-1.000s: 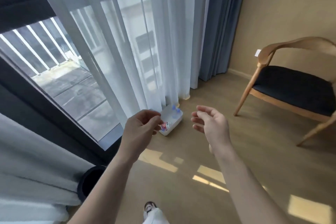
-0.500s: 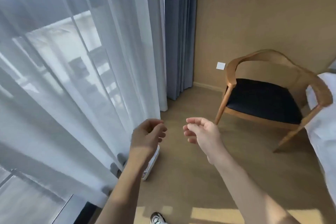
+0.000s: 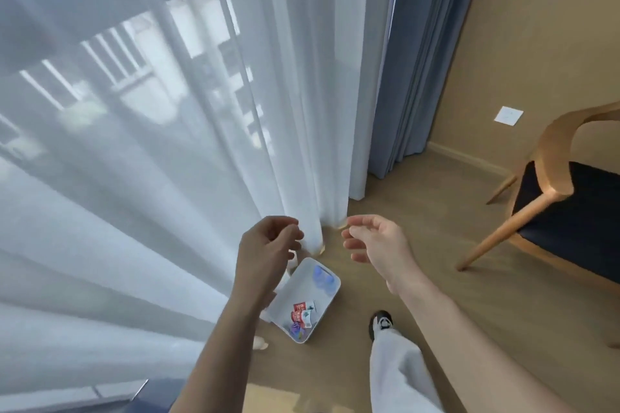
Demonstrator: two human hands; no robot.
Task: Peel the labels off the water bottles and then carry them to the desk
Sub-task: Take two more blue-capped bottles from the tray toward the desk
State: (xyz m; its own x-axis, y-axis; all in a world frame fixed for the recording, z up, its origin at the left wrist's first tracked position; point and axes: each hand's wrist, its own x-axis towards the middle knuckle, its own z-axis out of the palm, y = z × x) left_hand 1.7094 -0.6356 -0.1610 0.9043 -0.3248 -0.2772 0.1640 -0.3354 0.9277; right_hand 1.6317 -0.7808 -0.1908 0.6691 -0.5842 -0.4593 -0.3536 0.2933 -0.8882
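Observation:
A white tray (image 3: 330,300) lies on the floor at the foot of the sheer curtain. In it lie clear water bottles with blue caps (image 3: 322,277) and a red and white label (image 3: 303,311). My left hand (image 3: 266,251) hovers above the tray's far left corner, fingers loosely curled, holding nothing. My right hand (image 3: 375,241) hangs a little to the right of the tray, fingers apart and empty. My left forearm hides the tray's left edge.
A sheer white curtain (image 3: 151,144) fills the left, with a blue drape (image 3: 419,60) beside it. A wooden armchair (image 3: 563,204) with a dark seat stands at the right. My leg and shoe (image 3: 380,323) are just right of the tray on the wooden floor.
The view has swung down and I have stepped closer; the tray now lies right below my hands. Both hands stay raised and empty.

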